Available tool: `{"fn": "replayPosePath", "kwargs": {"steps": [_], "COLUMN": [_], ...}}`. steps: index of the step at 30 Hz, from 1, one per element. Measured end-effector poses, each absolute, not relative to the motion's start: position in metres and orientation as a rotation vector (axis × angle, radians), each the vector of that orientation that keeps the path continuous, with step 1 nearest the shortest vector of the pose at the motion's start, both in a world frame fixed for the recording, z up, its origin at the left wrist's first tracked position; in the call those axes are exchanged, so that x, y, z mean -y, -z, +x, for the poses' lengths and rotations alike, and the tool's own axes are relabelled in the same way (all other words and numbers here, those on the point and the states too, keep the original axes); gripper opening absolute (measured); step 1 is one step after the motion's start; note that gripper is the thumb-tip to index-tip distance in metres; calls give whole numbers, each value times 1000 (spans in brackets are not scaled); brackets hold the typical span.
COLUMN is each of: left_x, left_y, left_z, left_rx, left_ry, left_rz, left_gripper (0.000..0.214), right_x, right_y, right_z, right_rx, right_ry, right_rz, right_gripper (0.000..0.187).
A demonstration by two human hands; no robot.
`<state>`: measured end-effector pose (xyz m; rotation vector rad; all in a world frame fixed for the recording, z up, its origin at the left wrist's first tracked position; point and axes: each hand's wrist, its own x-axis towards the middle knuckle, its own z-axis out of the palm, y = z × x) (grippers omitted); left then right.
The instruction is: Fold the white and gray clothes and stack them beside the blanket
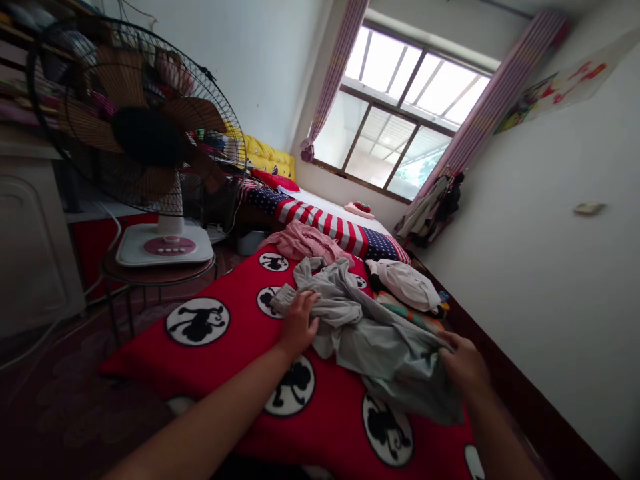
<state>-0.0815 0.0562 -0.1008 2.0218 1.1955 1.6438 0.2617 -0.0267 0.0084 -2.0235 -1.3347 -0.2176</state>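
Note:
A crumpled grey garment (395,343) lies spread over a red blanket (215,370) patterned with black figures in white circles. My left hand (299,323) is closed on the garment near a gathered cuff, its fingers bent over the cloth. At the other end, my right hand (464,360) pinches the garment's edge between thumb and fingers. Part of the grey cloth is bunched between the two hands. A pink cloth (307,241) lies just beyond it, and a white garment (407,283) rests to the right on an orange and green cloth (410,312).
At left a standing fan (145,137) sits on a round stool (160,270) beside a white cabinet (37,227). Farther back is a bed (320,217) with a stars-and-stripes cover, below a window (395,113). Clothes (435,207) hang by the right wall.

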Motion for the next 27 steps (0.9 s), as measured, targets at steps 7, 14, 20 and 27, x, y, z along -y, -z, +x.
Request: {"fn": "replayPosePath", "kwargs": {"steps": [7, 14, 20, 27], "left_x": [-63, -31, -29, -44], "left_y": [107, 96, 91, 89], "left_z": [-85, -86, -86, -94], "left_rx": [-1440, -533, -594, -1103], "left_ry": [-1357, -1208, -1498, -1859], "left_rz": [1896, 2556, 2443, 1890], "left_gripper": [70, 27, 26, 30], "right_x": [8, -14, -17, -13], "right_y": [36, 50, 21, -63], "right_z": [170, 107, 98, 85], "right_rx": [1676, 2065, 2116, 1767], "right_ry": [-70, -80, -308, -855], "right_rz": [-1593, -1662, -1682, -1640], "right_gripper": [40, 95, 27, 22]}}
